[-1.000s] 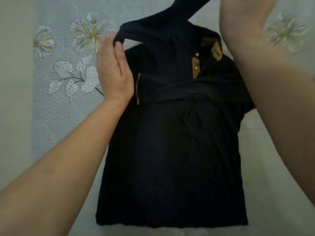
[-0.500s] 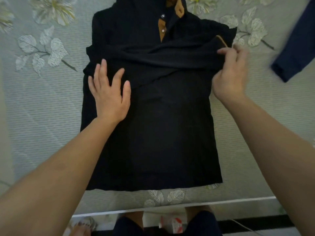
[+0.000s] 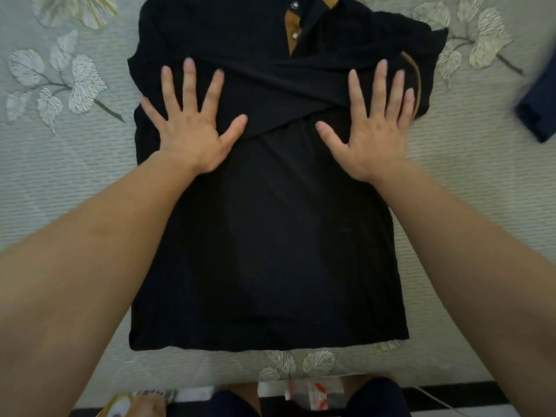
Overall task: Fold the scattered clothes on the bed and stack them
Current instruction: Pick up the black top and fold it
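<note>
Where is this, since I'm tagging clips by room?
Likely a bedroom: a black polo shirt lies on a bed with a leaf-printed cover, a dark blue garment sits at the right, and floor shows past the near edge.

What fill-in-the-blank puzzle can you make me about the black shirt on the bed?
The black polo shirt with a brown button placket lies on the grey leaf-printed bedsheet, its collar pointing ____ from the person.
The left hand and the right hand press on it, palms facing ____.
The dark blue garment lies on the person's ____ side.
Missing words: away, down, right.
</note>
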A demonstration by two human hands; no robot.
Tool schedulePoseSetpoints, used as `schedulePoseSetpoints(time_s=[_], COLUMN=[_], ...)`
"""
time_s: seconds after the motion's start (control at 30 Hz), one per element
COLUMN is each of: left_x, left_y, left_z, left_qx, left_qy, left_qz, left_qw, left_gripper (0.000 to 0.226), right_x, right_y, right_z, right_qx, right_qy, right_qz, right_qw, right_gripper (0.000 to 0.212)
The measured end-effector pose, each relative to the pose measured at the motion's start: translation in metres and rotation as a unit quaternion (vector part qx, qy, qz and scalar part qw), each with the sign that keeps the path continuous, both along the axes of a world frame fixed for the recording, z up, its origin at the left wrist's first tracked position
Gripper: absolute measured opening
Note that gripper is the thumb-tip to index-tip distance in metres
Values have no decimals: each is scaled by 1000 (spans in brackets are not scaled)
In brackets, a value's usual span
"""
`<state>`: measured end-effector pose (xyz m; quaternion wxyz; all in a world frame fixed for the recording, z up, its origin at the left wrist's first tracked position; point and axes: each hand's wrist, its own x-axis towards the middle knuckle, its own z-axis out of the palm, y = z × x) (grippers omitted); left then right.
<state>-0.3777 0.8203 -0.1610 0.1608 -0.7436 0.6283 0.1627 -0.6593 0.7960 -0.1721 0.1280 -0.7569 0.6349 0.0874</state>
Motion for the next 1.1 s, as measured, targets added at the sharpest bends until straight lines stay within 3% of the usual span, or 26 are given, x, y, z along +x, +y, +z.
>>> schedulePoseSetpoints(time_s=[0.1, 0.23, 0.33, 0.4, 0.5, 0.6, 0.67, 0.7, 0.77, 0.83, 0.9, 0.97, 1.03, 1.1], left_x=[-3, -22, -41, -53, -57, -46, -38, -32, -21, -9, -3, -4, -9, -14], left_y=[-16, -63, -110, -132, -151, -147, -130, -118, -92, -72, -67, -74, -77, -79], left_z=[17, 40, 35, 24, 8, 6, 13, 15, 9, -5, -13, -9, -3, 3], left_qx=[-80, -266, -281, -263, -235, -283, -362, -393, -379, -318, -294, -287, -294, -322], left_qy=[-8, 38, 125, 145, 166, 263, 320, 308, 229, 160, 154, 185, 163, 115], left_qz=[-2, -20, 4, 20, 88, 155, 178, 176, 127, 38, 25, 65, 55, 4], left_qw=[997, 963, 952, 954, 954, 910, 857, 848, 888, 934, 943, 938, 940, 940], left_gripper=[67, 48, 32, 35, 38, 23, 22, 23, 28, 30, 32, 35, 39, 44], right_x=[5, 27, 50, 61, 67, 70, 74, 76, 78, 81, 82, 83, 80, 70], right_y=[-7, -38, -75, -92, -106, -114, -114, -112, -106, -100, -101, -106, -110, -108], right_z=[10, 29, 37, 37, 26, 20, 23, 24, 21, 12, 7, 12, 17, 13], right_qx=[5, -180, -115, -52, -2, -5, -71, -123, -160, -95, -60, -30, -8, -65], right_qy=[-52, -206, -337, -367, -355, -385, -422, -430, -410, -294, -181, -183, -275, -368], right_qz=[-42, -144, -204, -213, -222, -280, -290, -266, -164, -53, 0, -11, -57, -107], right_qw=[998, 951, 912, 904, 908, 879, 856, 854, 883, 949, 982, 983, 960, 921], right_gripper=[81, 49, 55, 57, 29, 7, 3, 3, 11, 36, 48, 50, 46, 32])
